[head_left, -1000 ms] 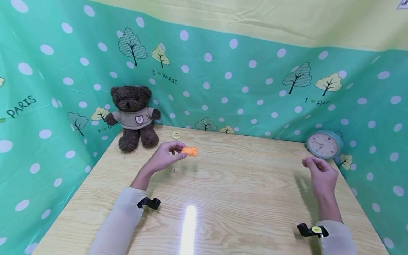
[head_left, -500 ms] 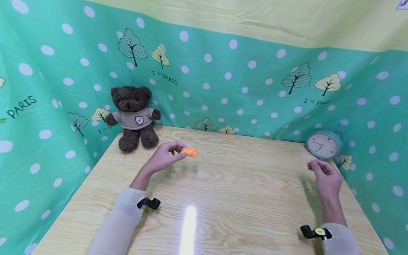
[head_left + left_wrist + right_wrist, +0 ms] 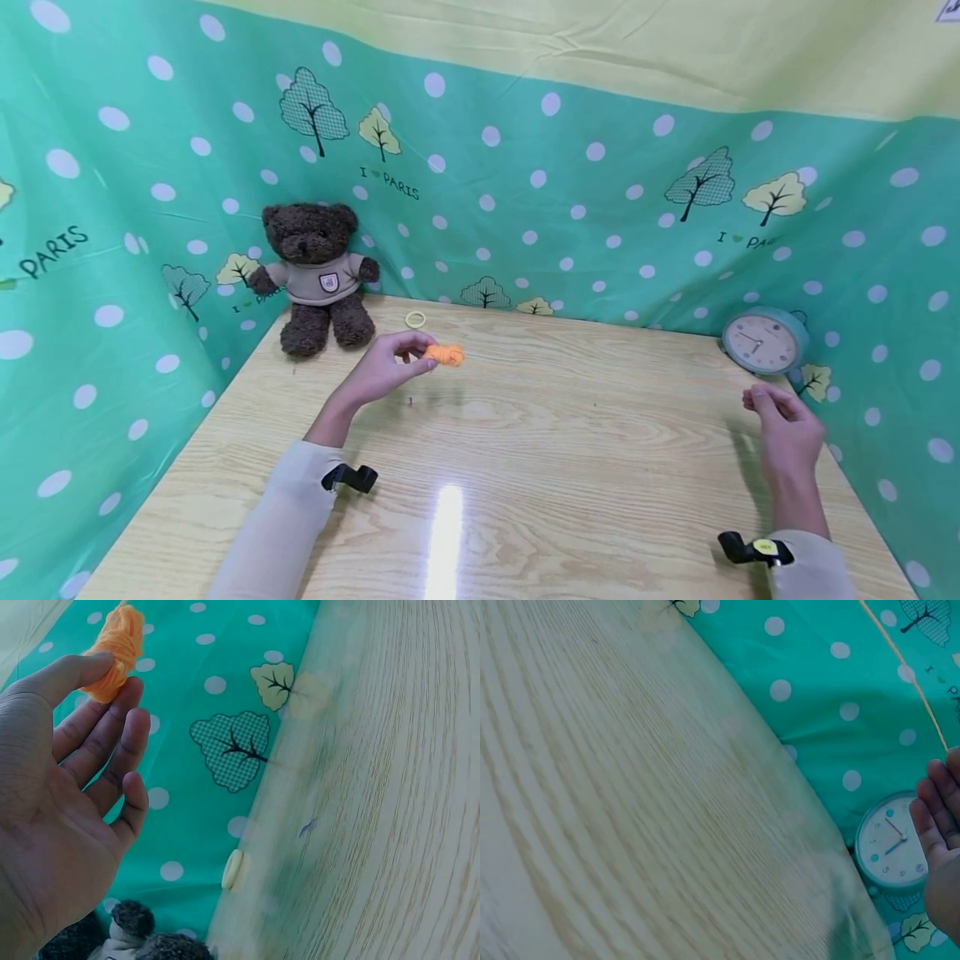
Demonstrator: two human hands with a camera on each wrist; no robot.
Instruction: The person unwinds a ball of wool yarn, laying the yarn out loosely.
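Above the table (image 3: 570, 483), our left hand (image 3: 386, 364) pinches an orange yarn bundle (image 3: 448, 356), other fingers loosely bent, and our right hand (image 3: 792, 432) pinches a strand (image 3: 906, 671) (seemingly taut) that too sharp a tug could snag or snap.

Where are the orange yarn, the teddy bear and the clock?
Orange yarn (image 3: 122, 646): left wrist view, on the wound bundle above the thumb tip.
Teddy bear (image 3: 317, 282): head view, on its clothed torso.
Clock (image 3: 761, 343): head view, on the middle of its dial.

Fuzzy yarn (image 3: 122, 643); seemingly wooden tabletop (image 3: 570, 450)
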